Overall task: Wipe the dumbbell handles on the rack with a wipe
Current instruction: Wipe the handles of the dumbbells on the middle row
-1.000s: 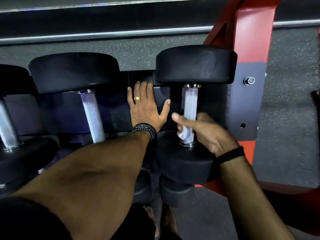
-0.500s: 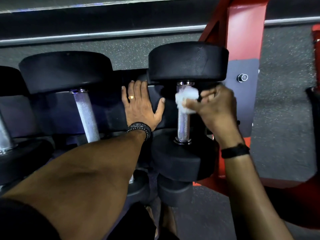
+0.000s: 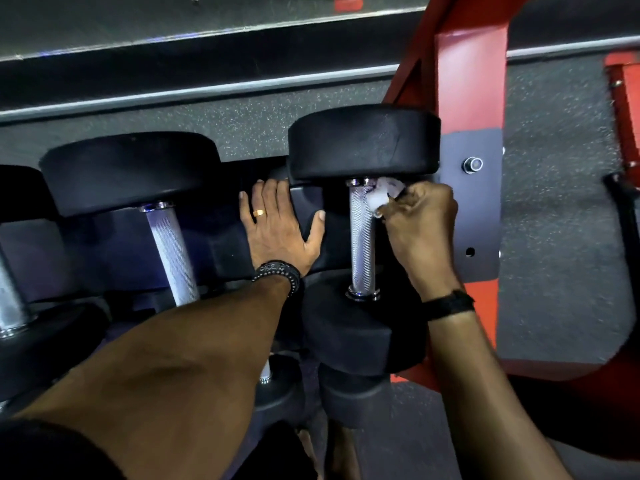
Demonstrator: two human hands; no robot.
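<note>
Gym rack (image 3: 460,81), red frame, three dumbbells in its top row, wiping at right end.
Right hand (image 3: 420,220) pinches one white wipe (image 3: 382,195) against rightmost dumbbell handle (image 3: 362,237), top end; left hand (image 3: 277,226) flat, fingers spread, on rack beside it.

Left hand (image 3: 277,233) flat on rack (image 3: 467,81) between two dumbbells; wipe (image 3: 384,195) at right handle's (image 3: 362,237) far end.

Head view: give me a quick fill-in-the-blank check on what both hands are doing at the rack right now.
1. The right hand grips a white ____ against the dumbbell handle.
2. The wipe touches the handle near its ____ end.
3. The left hand lies ____ on the black rack.

Missing words: wipe; far; flat
</note>
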